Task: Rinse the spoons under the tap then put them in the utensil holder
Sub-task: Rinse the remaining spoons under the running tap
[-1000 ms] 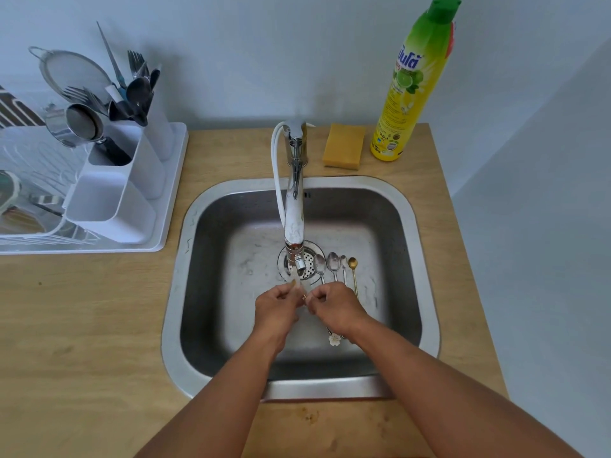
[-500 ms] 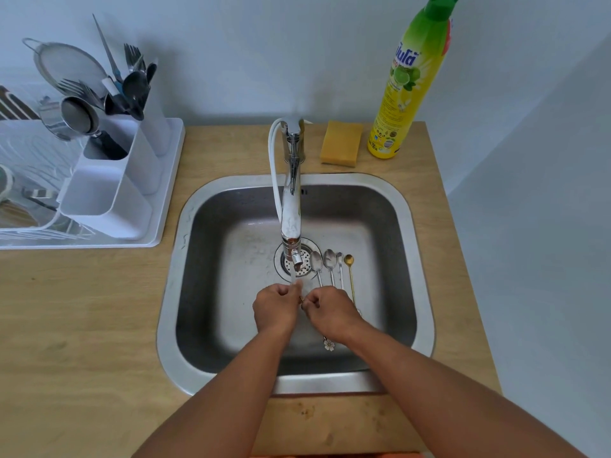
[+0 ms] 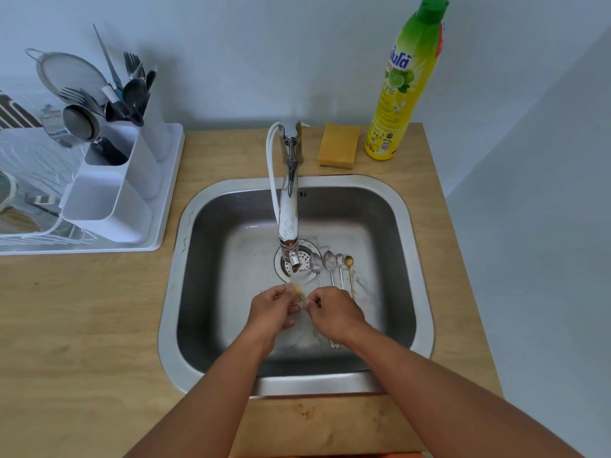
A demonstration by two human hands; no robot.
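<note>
Inside sink (image 3: 413, 226) walls, hands (image 3: 302, 310) around spoon (image 3: 299, 295).

Your items, as they lie:

Gold spoon (image 3: 299, 295): small, mostly hidden; only a yellow bit shows between your left hand (image 3: 272, 310) and right hand (image 3: 334, 314), both pinching it below the tap (image 3: 288, 206) spout.

Four spoons (image 3: 331, 267) on the sink floor: side by side, bowls toward the drain, handles pointing toward you. Three are silver, the rightmost is gold with a thin handle. Their lower ends pass under your right hand. A flower-shaped handle end shows just below your right wrist.

Utensil holder (image 3: 122, 190): white, several compartments, standing in the drying rack at left. The rear compartments hold forks and dark spoons; the front one shows nothing inside.
</note>
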